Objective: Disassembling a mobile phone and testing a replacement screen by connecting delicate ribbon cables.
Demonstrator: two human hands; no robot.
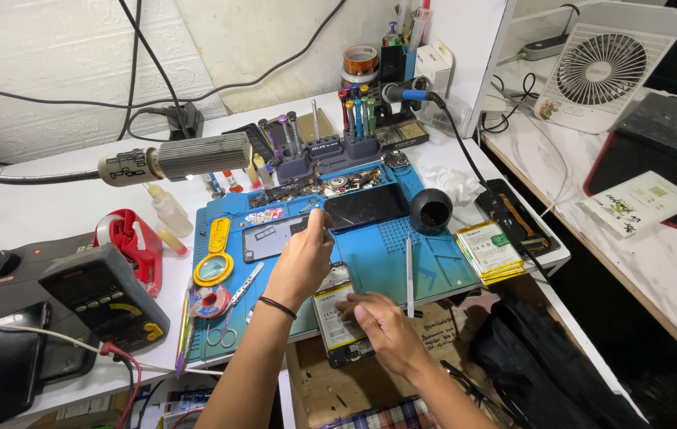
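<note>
Left hand pinches a thin tool; right hand lies open on the yellow-labelled phone battery.

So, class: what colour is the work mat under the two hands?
Blue, seen in the head view: work mat.

My left hand is raised ahead of me, wrist bent, fingers pinched together at the tips. My right hand lies low and flat, palm down, its fingers spread toward the left.
</note>
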